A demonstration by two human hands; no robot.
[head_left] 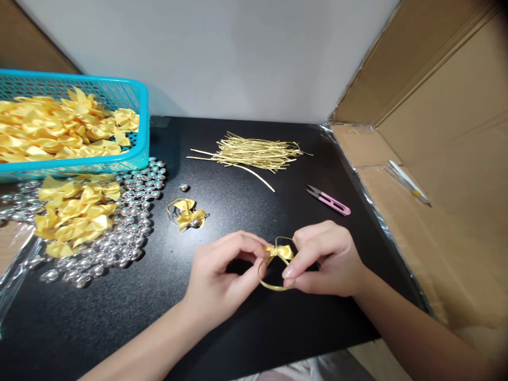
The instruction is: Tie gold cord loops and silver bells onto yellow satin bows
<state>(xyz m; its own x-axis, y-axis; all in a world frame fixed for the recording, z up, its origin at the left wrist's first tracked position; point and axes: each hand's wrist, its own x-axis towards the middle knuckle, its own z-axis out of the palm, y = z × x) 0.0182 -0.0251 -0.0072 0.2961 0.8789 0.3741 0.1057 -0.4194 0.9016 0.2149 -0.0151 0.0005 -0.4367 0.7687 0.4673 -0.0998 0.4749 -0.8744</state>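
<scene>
Between my two hands is a small yellow ribbon bow (284, 252), held just above the black tabletop. My left hand (230, 270) pinches the bow's left side between thumb and fingertips. A gold cord (273, 288) curves in a loop below the bow, and my right hand (327, 259) pinches that cord between thumb and forefinger. Left of my hands lie yellow bows with gold cord loops (190, 214), with a single silver heart-shaped bead (183, 187) just behind them. Whether a bead sits on the bow in my hands is too small to tell.
A turquoise basket (143, 121) of yellow bows stands at the left. Before it, more bows (79, 211) lie on many silver beads (130, 233). Gold cords (257, 152) are piled at the back. Pink thread snips (329, 202) lie at the right, near cardboard walls (444, 116).
</scene>
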